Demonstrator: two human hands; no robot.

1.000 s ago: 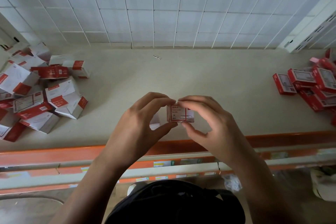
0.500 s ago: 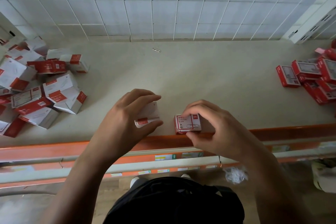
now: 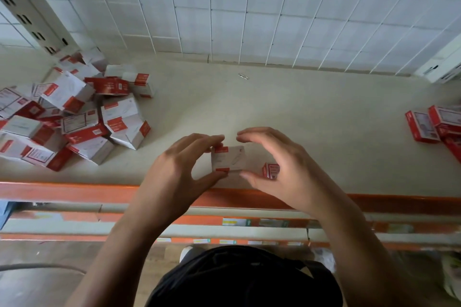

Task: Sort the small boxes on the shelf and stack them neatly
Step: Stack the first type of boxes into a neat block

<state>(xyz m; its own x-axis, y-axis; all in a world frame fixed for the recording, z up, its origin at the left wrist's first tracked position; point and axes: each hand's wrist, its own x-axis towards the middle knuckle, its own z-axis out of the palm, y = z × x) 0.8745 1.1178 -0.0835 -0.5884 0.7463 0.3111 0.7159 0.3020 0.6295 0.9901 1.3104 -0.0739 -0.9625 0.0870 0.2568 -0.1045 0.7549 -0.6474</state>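
A small white box with red corners (image 3: 228, 159) sits low over the beige shelf (image 3: 311, 117) near its front edge. My left hand (image 3: 179, 172) pinches that box from the left, fingers on its far edge and thumb on its near edge. My right hand (image 3: 284, 169) arches around its right side; the thumb tip touches the near right corner and the fingers hover just above the far edge. A small red box (image 3: 270, 171) lies on the shelf under my right hand, mostly hidden by it.
A jumbled pile of white-and-red boxes (image 3: 74, 119) fills the shelf's left end. Several red boxes (image 3: 436, 127) lie at the right end. A small metal clip (image 3: 243, 76) lies near the tiled back wall. The orange front rail (image 3: 74, 192) borders the shelf.
My right hand has let go of the red box on the shelf and moved left to the white box. My left hand has turned the white box so that its broad face is up.
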